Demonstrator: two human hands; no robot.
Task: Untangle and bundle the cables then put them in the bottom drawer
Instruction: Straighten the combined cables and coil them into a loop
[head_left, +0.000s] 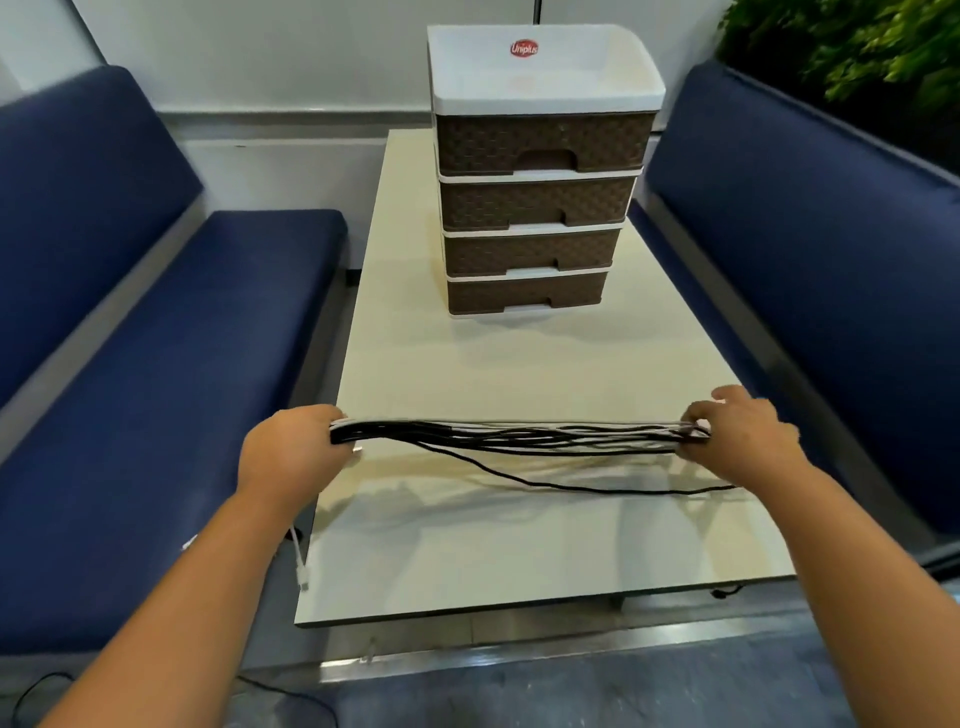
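Two hands, left (293, 449) and right (740, 436), pinch the cables (519, 436) stretched mid-frame, one strand sagging; bundling unfinished, bottom drawer (524, 297) shut.

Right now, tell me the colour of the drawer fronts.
Brown, woven-textured drawer fronts in a white frame; head view.

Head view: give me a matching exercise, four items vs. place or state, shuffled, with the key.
Items:
1. cable bundle
2. bottom drawer
3. white plug
4. red logo

Place or state:
A. on top of the drawer unit
B. hanging off the table's left edge
C. stretched between left hand and right hand
D. closed, lowest in the stack

Pairs: 1-C, 2-D, 3-B, 4-A
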